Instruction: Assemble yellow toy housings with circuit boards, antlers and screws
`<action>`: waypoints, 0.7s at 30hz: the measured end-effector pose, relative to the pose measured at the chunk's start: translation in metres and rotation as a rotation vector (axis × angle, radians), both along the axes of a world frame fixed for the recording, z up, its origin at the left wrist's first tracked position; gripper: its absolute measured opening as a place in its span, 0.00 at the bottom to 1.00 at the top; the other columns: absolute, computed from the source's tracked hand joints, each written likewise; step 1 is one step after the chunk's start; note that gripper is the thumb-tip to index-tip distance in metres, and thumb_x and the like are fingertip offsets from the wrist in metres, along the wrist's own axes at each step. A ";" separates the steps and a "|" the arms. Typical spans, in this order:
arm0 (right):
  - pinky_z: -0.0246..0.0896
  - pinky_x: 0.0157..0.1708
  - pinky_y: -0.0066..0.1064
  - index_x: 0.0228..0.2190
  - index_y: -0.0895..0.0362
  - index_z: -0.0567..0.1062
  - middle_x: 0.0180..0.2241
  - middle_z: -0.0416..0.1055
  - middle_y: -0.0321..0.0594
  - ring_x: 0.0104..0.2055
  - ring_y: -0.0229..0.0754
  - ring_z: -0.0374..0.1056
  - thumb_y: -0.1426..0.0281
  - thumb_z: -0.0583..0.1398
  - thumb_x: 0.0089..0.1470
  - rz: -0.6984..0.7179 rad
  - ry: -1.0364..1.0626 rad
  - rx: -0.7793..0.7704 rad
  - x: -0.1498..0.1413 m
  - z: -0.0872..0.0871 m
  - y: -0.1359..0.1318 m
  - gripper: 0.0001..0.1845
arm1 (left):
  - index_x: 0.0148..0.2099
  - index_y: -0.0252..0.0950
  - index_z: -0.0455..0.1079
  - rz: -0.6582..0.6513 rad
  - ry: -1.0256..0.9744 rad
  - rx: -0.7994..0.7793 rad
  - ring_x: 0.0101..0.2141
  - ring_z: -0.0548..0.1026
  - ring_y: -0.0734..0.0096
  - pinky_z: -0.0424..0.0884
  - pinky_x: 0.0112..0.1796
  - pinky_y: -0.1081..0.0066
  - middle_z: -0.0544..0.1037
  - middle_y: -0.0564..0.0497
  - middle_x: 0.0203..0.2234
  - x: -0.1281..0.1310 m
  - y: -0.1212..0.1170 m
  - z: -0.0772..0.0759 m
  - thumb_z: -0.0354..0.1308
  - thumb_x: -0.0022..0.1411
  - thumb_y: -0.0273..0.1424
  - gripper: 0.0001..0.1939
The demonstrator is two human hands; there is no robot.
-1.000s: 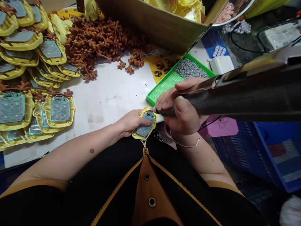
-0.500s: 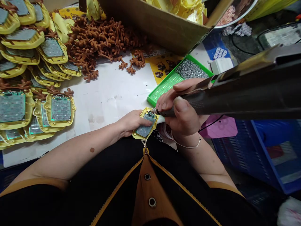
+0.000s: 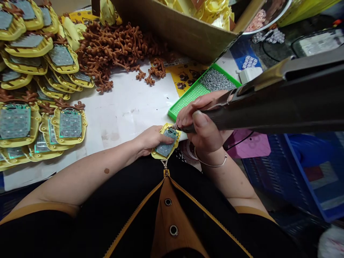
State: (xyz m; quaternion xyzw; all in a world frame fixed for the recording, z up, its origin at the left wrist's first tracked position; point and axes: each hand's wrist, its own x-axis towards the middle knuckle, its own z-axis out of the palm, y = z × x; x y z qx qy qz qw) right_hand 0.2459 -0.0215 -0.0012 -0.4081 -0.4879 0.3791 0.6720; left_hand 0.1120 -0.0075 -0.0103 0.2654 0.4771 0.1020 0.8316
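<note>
My left hand (image 3: pixel 152 140) is closed round a yellow plastic shell (image 3: pixel 159 154) with its thumb across the circuit board (image 3: pixel 167 144) inside. The shell is tilted close to my body, at the table's front edge. In my right hand (image 3: pixel 204 123) is a dark electric screwdriver (image 3: pixel 252 107), its body stretching off to the right. Its tip meets the upper right edge of the shell, near a corner hole; whether a screw sits there is too small to tell. Just behind my right hand lies a green tray (image 3: pixel 176 111) with small silver screws (image 3: pixel 216 80) in its far part.
Yellow shells with boards (image 3: pixel 70 123) are stacked at the left. A heap of brown antler-shaped pieces (image 3: pixel 115 50) lies at the back, beside a cardboard box (image 3: pixel 182 32) of yellow parts. A blue crate (image 3: pixel 309 200) and a pink piece (image 3: pixel 249 143) are at the right.
My right hand and the screwdriver have shifted slightly left, with the tip still at the shell's upper right. The left hand and shell have stayed put.
</note>
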 end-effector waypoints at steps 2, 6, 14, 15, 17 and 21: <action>0.67 0.23 0.38 0.33 0.45 0.73 0.25 0.67 0.31 0.22 0.39 0.64 0.51 0.67 0.49 -0.016 -0.015 0.087 -0.001 0.002 0.000 0.15 | 0.30 0.31 0.72 0.001 0.001 -0.009 0.22 0.76 0.68 0.72 0.29 0.69 0.78 0.50 0.21 0.000 0.001 -0.001 0.65 0.40 0.15 0.12; 0.64 0.19 0.34 0.35 0.43 0.75 0.19 0.63 0.27 0.18 0.37 0.62 0.56 0.66 0.52 -0.007 -0.013 0.176 -0.002 0.007 0.002 0.10 | 0.30 0.30 0.73 -0.008 -0.016 -0.021 0.22 0.76 0.67 0.72 0.30 0.68 0.78 0.49 0.21 -0.001 0.002 -0.003 0.66 0.40 0.17 0.11; 0.62 0.16 0.30 0.34 0.50 0.75 0.18 0.64 0.27 0.15 0.35 0.62 0.56 0.67 0.51 -0.190 0.081 0.116 -0.015 0.010 0.017 0.13 | 0.32 0.29 0.75 -0.014 -0.035 -0.032 0.23 0.78 0.67 0.75 0.30 0.69 0.80 0.46 0.24 -0.004 0.004 -0.004 0.65 0.41 0.17 0.11; 0.61 0.16 0.29 0.34 0.50 0.75 0.17 0.64 0.26 0.15 0.34 0.62 0.55 0.67 0.51 -0.194 0.082 0.109 -0.016 0.010 0.019 0.14 | 0.32 0.29 0.75 -0.013 -0.040 -0.028 0.23 0.78 0.67 0.75 0.29 0.69 0.80 0.46 0.23 -0.004 0.004 -0.004 0.66 0.41 0.17 0.11; 0.60 0.15 0.28 0.32 0.52 0.75 0.16 0.63 0.26 0.14 0.33 0.62 0.53 0.67 0.49 -0.208 0.081 0.097 -0.017 0.011 0.023 0.16 | 0.32 0.29 0.75 -0.015 -0.050 -0.017 0.24 0.79 0.66 0.75 0.29 0.69 0.81 0.46 0.24 -0.005 0.005 -0.005 0.68 0.40 0.18 0.13; 0.60 0.15 0.27 0.32 0.53 0.75 0.14 0.64 0.25 0.14 0.33 0.62 0.53 0.67 0.48 -0.238 0.081 0.067 -0.017 0.013 0.027 0.18 | 0.33 0.29 0.75 -0.022 -0.048 -0.002 0.25 0.79 0.66 0.77 0.31 0.69 0.81 0.45 0.26 -0.007 0.006 -0.009 0.71 0.39 0.20 0.15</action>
